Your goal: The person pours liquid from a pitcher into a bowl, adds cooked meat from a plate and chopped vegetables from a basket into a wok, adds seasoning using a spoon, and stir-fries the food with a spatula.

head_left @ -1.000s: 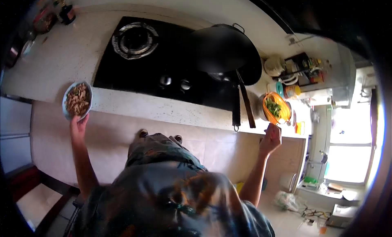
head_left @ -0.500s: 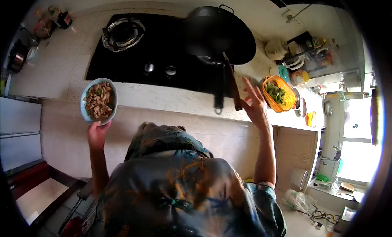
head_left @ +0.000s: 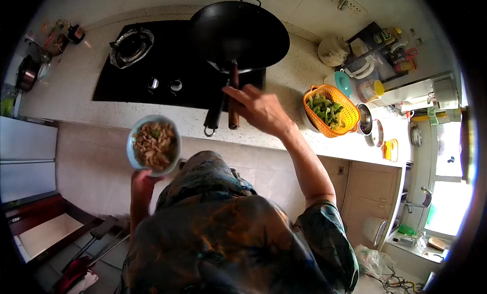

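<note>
- Under the near edge of the bench (head_left: 76,99), my left hand (head_left: 142,182) has its grip closed from below on a pale blue bowl (head_left: 153,144) full of brown cooked pieces with a few green bits.
- That bowl hangs just in front of the bench, to the left of the two wok handles.
- Over to the right, my right hand (head_left: 261,109) is spread wide, fingers loose and holding nothing, its fingertips right at the wooden handle (head_left: 233,99); I cannot tell whether they touch it.
- Beside that handle lies a black one with a ring at its near end (head_left: 213,116).
- Both run up to the black wok (head_left: 238,33) sitting on the far right of the dark stove (head_left: 152,66).
- Right of my hand stands an orange basket (head_left: 329,111) of cut green vegetables.
- Beyond it, jars and bottles crowd a rack (head_left: 385,50).
</note>
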`<state>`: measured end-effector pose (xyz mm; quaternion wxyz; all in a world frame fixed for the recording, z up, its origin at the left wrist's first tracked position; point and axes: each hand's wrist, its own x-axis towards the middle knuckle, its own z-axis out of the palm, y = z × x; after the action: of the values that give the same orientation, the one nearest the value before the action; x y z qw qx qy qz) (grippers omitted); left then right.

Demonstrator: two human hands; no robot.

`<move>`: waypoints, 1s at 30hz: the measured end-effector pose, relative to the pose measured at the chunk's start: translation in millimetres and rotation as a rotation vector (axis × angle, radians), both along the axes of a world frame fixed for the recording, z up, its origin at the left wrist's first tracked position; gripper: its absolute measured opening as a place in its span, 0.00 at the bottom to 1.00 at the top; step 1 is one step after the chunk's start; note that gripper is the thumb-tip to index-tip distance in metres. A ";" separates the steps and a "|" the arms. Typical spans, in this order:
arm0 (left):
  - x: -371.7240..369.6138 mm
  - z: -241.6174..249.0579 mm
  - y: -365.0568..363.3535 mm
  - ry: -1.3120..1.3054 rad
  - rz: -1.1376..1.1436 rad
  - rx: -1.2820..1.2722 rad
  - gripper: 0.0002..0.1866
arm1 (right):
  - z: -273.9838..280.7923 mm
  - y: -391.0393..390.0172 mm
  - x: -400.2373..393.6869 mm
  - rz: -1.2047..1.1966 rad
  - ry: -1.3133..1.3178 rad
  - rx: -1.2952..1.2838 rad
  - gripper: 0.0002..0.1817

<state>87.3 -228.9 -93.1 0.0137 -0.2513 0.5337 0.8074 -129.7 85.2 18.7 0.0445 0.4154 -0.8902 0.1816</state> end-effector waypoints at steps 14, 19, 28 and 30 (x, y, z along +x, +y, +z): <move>22.1 -5.4 17.4 0.015 -0.122 0.130 0.22 | -14.1 10.2 7.1 -0.134 0.093 0.014 0.28; 20.7 -13.0 17.6 -0.025 -0.139 0.233 0.22 | -17.2 21.1 23.7 -0.311 0.046 -0.153 0.29; 4.6 -12.5 49.1 0.008 -0.241 0.312 0.22 | -78.5 54.4 105.1 -0.494 -0.250 -0.431 0.09; -1.7 -19.1 57.3 0.002 -0.247 0.312 0.23 | -86.8 58.4 115.2 -0.483 -0.221 -0.379 0.08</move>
<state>85.6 -171.6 -112.2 0.1508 -0.1782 0.4288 0.8727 -14.4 143.6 -68.1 0.0661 0.1543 -0.9128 0.3723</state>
